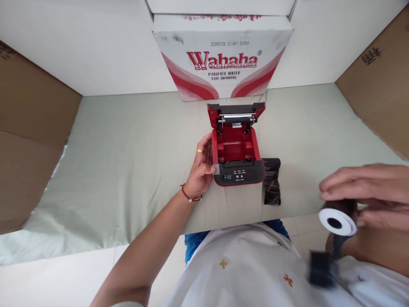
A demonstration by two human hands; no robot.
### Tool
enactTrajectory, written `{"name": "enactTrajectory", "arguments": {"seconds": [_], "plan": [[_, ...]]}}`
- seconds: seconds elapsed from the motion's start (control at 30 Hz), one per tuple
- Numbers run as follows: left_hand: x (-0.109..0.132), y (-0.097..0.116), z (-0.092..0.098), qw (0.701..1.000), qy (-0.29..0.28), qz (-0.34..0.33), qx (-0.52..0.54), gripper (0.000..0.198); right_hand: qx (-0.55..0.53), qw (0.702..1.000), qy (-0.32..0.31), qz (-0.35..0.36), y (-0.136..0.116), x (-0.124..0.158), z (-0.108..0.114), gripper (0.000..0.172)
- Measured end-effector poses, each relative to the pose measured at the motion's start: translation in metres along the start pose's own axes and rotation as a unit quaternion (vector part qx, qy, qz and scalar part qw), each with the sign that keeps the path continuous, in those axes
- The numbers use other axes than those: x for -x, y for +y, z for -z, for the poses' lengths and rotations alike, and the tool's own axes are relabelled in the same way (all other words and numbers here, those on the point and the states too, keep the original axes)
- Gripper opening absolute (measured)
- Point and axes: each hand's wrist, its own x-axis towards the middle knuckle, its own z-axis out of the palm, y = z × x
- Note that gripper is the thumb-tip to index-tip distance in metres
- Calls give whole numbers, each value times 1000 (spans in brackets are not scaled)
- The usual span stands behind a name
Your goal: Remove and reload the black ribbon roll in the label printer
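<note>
A small red and black label printer sits on the cloth-covered table with its lid raised. Its red roll compartment shows no roll inside. My left hand grips the printer's left side, thumb on the front corner and fingers along the side. Off to the right, beyond the table's front edge, my right hand holds a paper roll, black outside with white end and a dark core hole. A black tail of it hangs down, blurred. Beside the printer's right lies a crinkled black strip.
A white and red water carton stands against the wall behind the printer. Brown cardboard boxes stand at the left and right. The pale green cloth ends at the front edge, close to my body.
</note>
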Motion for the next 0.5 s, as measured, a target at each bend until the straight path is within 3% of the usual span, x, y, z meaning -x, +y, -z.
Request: {"name": "enactTrajectory", "arguments": {"seconds": [0.07, 0.27, 0.5], "plan": [[0, 1, 0, 1000, -3, -1, -3, 97, -15, 1000, 4, 16, -19, -29, -8, 40], [0, 3, -3, 1000, -9, -20, -19, 93, -49, 996, -32, 66, -58, -126, -63, 36], [-1, 3, -1, 999, -21, -16, -20, 92, 171, 980, -104, -13, -87, -151, -86, 34]]}}
